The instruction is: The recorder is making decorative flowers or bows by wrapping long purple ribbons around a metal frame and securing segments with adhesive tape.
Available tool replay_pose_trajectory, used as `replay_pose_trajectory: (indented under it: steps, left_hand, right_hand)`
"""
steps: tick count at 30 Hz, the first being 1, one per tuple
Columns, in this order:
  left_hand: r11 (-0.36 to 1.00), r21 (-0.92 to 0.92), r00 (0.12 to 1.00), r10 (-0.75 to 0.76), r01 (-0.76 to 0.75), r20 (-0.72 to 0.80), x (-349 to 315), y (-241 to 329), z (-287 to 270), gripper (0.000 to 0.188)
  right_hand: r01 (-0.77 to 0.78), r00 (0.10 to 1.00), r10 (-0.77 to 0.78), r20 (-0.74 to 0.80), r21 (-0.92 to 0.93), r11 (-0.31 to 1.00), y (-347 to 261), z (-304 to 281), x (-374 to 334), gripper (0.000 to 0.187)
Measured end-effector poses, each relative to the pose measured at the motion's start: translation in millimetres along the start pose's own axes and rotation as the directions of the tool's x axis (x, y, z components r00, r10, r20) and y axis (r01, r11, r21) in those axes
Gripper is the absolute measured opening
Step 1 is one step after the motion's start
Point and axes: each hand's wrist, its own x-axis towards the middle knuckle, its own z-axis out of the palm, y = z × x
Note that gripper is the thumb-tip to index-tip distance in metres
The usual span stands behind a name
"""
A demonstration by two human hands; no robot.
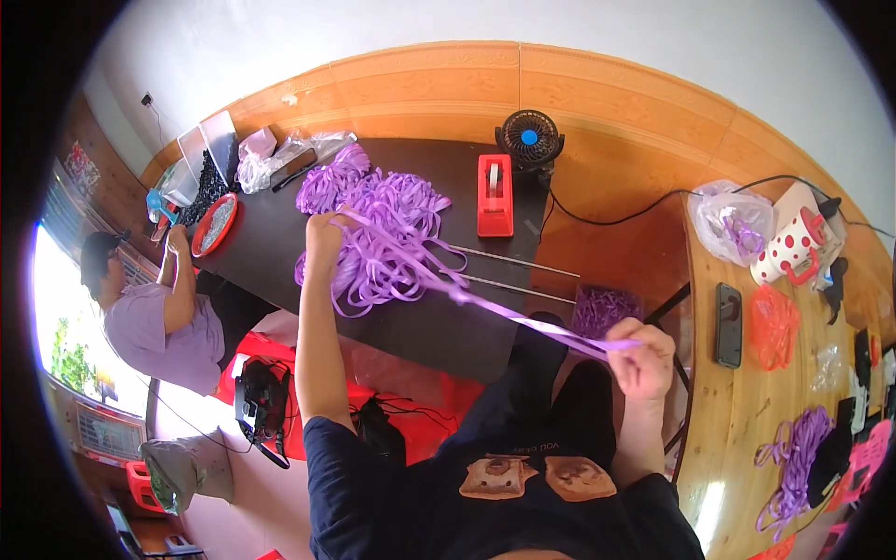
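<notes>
A person stands at a dark table (439,341) with a length of purple ribbon (523,317) drawn out between both hands. The left hand (325,241) is closed on one end, over the left side of a loose pile (397,210) of the same ribbon. The right hand (644,362) pinches the other end beyond the table's right edge, fingers bent around it. The ribbon slants down to the right between them, in front of the pile, in more than one strand.

Two thin rods (523,264) reach from beside the pile past the table's edge, near a tub (607,311) of purple bits. Behind them stand a red tape dispenser (496,219) and a black fan (529,140).

At left a co-worker (168,331) sits near a red bowl (216,227), hands raised beside it. On the wooden table (747,401) at right lie a phone (729,325), a dotted mug (784,247) and a purple bundle (796,457).
</notes>
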Motion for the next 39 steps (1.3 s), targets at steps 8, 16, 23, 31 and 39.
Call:
replay_pose_trajectory:
  steps: [8,16,23,31,39]
  left_hand:
    - [0.943,0.297,0.983,0.171,-0.147,-0.058,-4.9,-38.0,-2.8,0.020]
    - [0.937,0.345,0.988,0.096,-0.047,-0.125,6.9,-16.3,-13.4,0.023]
    - [0.367,0.915,0.947,-0.198,-0.168,0.253,16.9,5.0,-23.2,0.065]
    - [0.691,0.391,0.783,0.441,-0.608,0.439,-66.3,118.9,37.2,0.043]
    - [0.851,-0.247,0.399,0.048,0.463,0.916,-227.2,112.4,175.6,0.031]
  right_hand:
    - [-0.133,0.987,0.156,0.037,-0.353,0.926,-23.9,-0.9,-6.5,0.016]
    - [-0.033,0.896,0.036,0.442,-0.015,0.999,-13.5,-13.3,6.4,0.012]
    - [-0.360,0.830,0.557,0.029,-0.735,0.574,-15.1,-7.3,4.8,0.010]
    - [-0.572,0.685,0.722,-0.092,-0.682,0.456,-11.7,-8.4,28.3,0.027]
    - [-0.491,0.607,0.793,0.053,-0.759,0.427,-24.2,3.4,38.6,0.039]
